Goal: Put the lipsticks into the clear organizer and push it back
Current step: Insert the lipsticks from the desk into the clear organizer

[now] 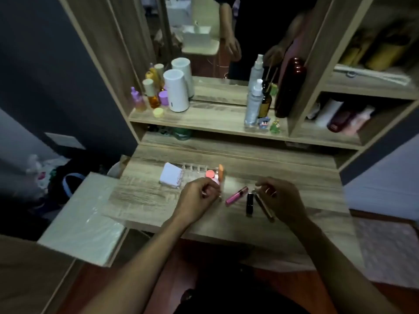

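Observation:
The clear organizer [195,175] stands on the wooden desk [294,177]. It holds a white case [171,175], a pink round pot [210,173] and an upright orange lipstick [221,171]. My left hand [199,197] is curled at the organizer's front right corner and seems to grip its edge. To the right, a pink lip gloss [237,196], a black lipstick [249,203] and a brown-gold tube [265,208] lie loose on the desk. My right hand [280,199] pinches the far end of the brown-gold tube, which still rests on the desk.
A raised shelf [204,120] behind the desk carries bottles, a white cylinder [176,90], a spray bottle [252,105] and a mirror. A pulled-out side board [84,218] juts out at the left. Cubbies at the right hold more bottles.

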